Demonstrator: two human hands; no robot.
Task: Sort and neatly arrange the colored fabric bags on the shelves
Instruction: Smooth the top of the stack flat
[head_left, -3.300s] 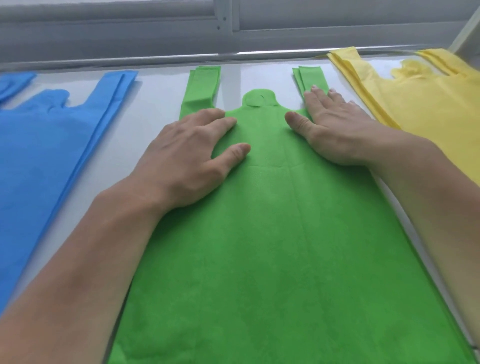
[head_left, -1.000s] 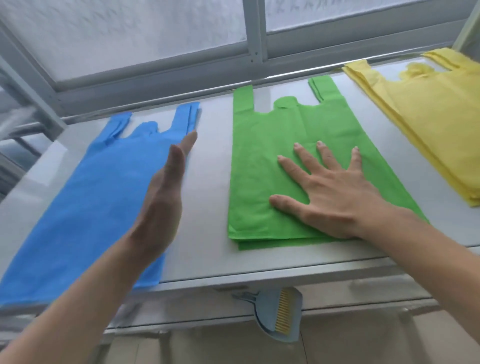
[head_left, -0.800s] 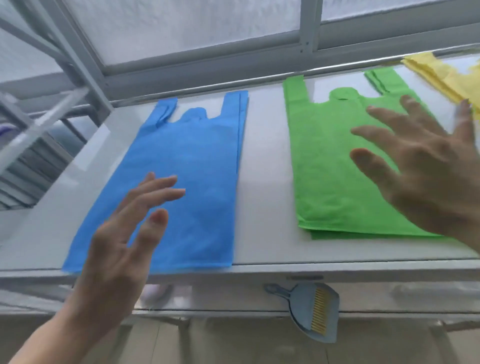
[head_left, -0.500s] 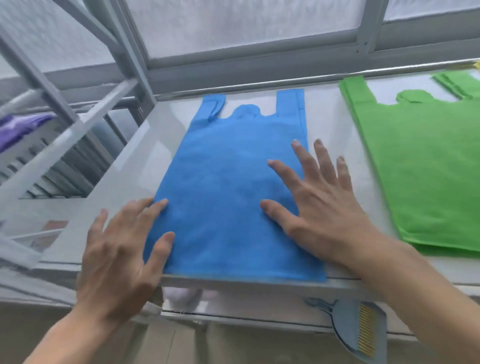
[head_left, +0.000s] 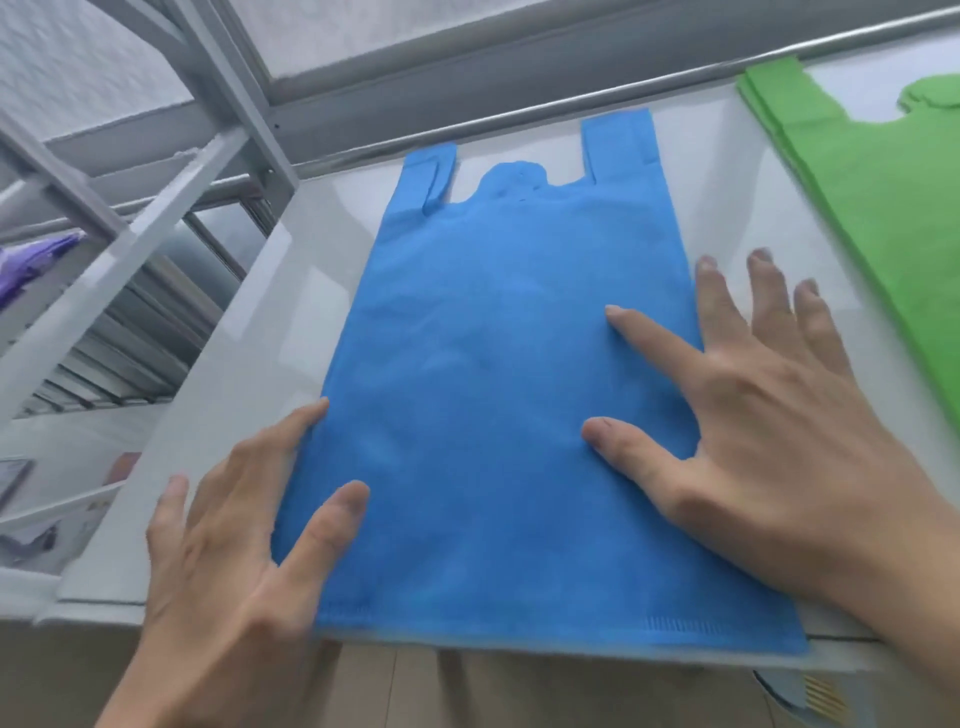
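A blue fabric bag lies flat on the white shelf, handles pointing toward the window. My left hand lies open against the bag's left edge, thumb on the blue fabric. My right hand rests flat with spread fingers on the bag's right side; its thumb and index finger lie on the fabric, the other fingers reach past the right edge. A green fabric bag lies flat at the far right, cut off by the frame.
A grey metal shelf frame rises at the back left, with a window behind. Purple fabric shows on a neighbouring shelf at far left. A dustpan edge hangs below the shelf at bottom right. The shelf's front edge runs under my wrists.
Both hands left the green bag and moved left to the blue bag. Over the last half second the view came closer and my right hand slid toward the bag's right edge.
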